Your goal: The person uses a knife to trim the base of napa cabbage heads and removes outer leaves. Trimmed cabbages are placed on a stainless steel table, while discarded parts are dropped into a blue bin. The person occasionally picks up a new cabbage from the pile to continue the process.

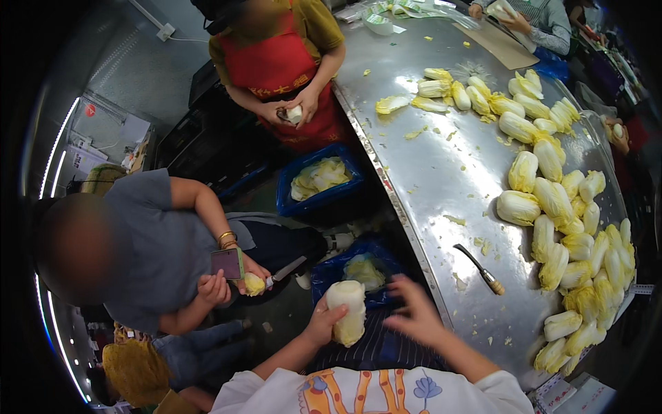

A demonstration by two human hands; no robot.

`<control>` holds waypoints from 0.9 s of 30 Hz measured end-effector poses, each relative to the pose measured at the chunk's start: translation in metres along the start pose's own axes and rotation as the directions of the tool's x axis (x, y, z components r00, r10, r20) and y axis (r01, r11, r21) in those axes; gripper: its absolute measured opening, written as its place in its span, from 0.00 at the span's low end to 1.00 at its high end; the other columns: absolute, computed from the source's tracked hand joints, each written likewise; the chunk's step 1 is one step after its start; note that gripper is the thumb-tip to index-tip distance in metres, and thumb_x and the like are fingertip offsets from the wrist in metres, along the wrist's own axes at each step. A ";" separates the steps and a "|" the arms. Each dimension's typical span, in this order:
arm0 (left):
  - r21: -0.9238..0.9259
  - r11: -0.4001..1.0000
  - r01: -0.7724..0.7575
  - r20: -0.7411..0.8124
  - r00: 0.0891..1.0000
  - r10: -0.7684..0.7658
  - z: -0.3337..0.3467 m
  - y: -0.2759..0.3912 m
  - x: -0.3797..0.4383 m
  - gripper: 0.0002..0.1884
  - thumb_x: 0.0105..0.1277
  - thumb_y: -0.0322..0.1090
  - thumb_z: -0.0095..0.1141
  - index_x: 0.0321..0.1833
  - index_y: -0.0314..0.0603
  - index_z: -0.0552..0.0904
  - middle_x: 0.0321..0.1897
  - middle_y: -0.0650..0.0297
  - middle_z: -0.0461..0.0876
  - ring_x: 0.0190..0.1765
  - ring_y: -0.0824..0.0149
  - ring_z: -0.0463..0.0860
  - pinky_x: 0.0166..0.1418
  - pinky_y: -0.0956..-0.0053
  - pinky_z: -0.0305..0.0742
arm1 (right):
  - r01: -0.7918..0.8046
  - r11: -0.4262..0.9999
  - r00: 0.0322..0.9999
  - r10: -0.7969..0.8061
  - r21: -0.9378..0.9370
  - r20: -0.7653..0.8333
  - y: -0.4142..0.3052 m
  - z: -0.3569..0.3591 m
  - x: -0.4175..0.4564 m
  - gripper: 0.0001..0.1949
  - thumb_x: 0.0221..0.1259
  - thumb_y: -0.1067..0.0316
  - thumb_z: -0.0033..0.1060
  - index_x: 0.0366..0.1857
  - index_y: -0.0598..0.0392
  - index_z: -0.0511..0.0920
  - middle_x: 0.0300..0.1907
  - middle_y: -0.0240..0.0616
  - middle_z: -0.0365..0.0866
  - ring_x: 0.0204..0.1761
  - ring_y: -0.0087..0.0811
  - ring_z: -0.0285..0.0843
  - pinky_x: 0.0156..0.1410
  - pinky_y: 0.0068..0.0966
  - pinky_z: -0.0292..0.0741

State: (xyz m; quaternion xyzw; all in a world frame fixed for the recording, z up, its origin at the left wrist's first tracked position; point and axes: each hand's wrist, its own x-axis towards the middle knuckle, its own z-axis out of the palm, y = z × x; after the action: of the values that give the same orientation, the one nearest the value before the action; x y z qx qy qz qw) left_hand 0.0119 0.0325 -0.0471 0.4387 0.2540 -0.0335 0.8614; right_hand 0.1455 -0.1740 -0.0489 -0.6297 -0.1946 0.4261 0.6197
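Note:
My left hand is closed around a trimmed napa cabbage, held upright with its pale end up. To the right of it, my right hand is lifted with fingers spread, slightly blurred, and holds nothing. Below and beyond both hands is a crate lined with blue plastic, with loose cabbage leaves inside. On the metal table to my right lies a curved knife with a wooden handle. Many napa cabbages are heaped along the table's far side, several of them touching.
The steel table's near edge runs by my right hand. Another blue-lined crate holds leaves. At left a person holds a phone, a cabbage piece and a knife. A person in a red apron stands beyond.

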 end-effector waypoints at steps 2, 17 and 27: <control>0.237 0.962 -0.134 -0.060 0.987 0.152 0.025 0.000 0.007 0.23 0.67 0.35 0.56 0.63 0.35 0.72 0.52 0.57 0.80 0.51 0.66 0.82 0.57 0.70 0.76 | 0.219 0.975 0.971 -0.220 0.027 0.088 0.011 0.049 0.020 0.49 0.51 0.54 0.76 0.74 0.55 0.53 0.70 0.49 0.60 0.70 0.41 0.63 0.69 0.30 0.67; 0.259 0.931 -0.257 -0.275 0.905 0.326 0.032 0.000 -0.001 0.18 0.63 0.24 0.46 0.57 0.35 0.74 0.50 0.57 0.79 0.54 0.67 0.78 0.62 0.73 0.71 | 0.202 0.931 0.979 -0.199 0.303 -0.040 0.007 0.062 0.031 0.38 0.55 0.64 0.73 0.69 0.59 0.61 0.64 0.44 0.64 0.65 0.34 0.66 0.72 0.29 0.62; 0.516 0.782 -0.351 -0.199 0.838 0.507 0.059 0.028 -0.016 0.21 0.59 0.18 0.38 0.57 0.33 0.70 0.50 0.52 0.79 0.54 0.62 0.79 0.63 0.69 0.72 | 0.241 0.897 0.940 -0.122 0.369 -0.318 0.013 0.066 0.032 0.27 0.66 0.69 0.57 0.67 0.58 0.60 0.58 0.42 0.71 0.61 0.33 0.71 0.67 0.31 0.68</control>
State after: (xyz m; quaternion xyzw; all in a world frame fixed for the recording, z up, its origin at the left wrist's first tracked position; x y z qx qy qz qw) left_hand 0.0301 0.0017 0.0098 0.6754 0.2695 0.1804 0.6623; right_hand 0.1081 -0.1104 -0.0619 -0.5223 -0.0695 0.3008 0.7949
